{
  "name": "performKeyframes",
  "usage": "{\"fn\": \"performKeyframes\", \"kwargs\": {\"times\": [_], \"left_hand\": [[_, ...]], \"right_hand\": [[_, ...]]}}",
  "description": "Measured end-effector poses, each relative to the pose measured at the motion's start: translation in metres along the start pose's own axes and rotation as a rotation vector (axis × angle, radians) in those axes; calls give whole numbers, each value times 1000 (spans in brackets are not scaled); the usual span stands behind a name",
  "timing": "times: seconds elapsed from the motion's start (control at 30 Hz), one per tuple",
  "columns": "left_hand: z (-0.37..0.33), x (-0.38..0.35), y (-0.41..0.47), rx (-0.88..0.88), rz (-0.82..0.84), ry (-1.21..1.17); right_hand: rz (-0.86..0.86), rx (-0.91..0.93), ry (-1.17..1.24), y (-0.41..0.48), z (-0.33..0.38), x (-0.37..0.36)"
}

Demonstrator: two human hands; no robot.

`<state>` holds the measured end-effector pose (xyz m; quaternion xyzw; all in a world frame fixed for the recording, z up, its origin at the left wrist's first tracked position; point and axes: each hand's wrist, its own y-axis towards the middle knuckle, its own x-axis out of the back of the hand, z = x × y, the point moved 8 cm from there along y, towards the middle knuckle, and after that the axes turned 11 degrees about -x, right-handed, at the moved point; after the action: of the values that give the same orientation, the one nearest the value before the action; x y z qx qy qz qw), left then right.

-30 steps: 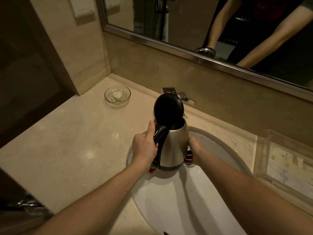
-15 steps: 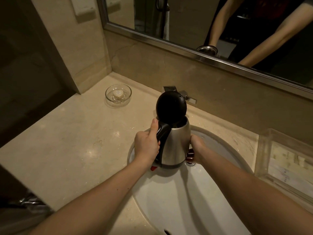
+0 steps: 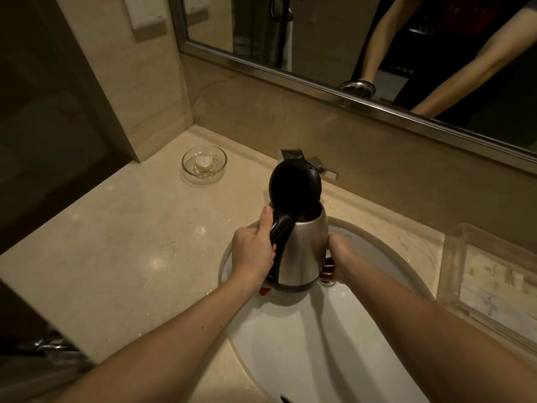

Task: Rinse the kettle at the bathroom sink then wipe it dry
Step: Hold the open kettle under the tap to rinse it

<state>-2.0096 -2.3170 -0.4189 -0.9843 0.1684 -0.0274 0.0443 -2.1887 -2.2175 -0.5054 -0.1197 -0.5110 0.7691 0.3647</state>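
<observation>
A stainless steel kettle point(image 3: 305, 251) with a black handle and a black lid flipped up is held upright over the white sink basin point(image 3: 308, 353). My left hand point(image 3: 254, 251) grips the black handle, thumb on top. My right hand point(image 3: 338, 261) holds the kettle's right lower side, its fingers partly hidden behind the body. The chrome faucet point(image 3: 316, 167) sits right behind the raised lid, mostly hidden by it. No water stream is visible.
A glass soap dish point(image 3: 204, 162) with a small round soap stands at the back left of the beige marble counter point(image 3: 116, 245). A clear plastic tray point(image 3: 491, 286) of packets lies right of the sink. A mirror point(image 3: 348, 39) runs along the wall.
The kettle and both hands stay in almost the same place over the basin; the view shifts slightly. Both grips are unchanged.
</observation>
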Motion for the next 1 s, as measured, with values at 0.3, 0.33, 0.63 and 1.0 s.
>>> {"fn": "performKeyframes", "kwargs": {"times": [0.3, 0.33, 0.63, 1.0], "left_hand": [[6, -3, 1, 12, -3, -37], [6, -3, 1, 12, -3, -34], [6, -4, 0, 12, -3, -23], [11, -6, -5, 18, 1, -40]], "right_hand": [[-23, -29, 31, -1, -1, 1], [-18, -30, 36, -1, -2, 1], [-1, -27, 41, -3, -3, 2], [-10, 6, 41, 1, -10, 7]]}}
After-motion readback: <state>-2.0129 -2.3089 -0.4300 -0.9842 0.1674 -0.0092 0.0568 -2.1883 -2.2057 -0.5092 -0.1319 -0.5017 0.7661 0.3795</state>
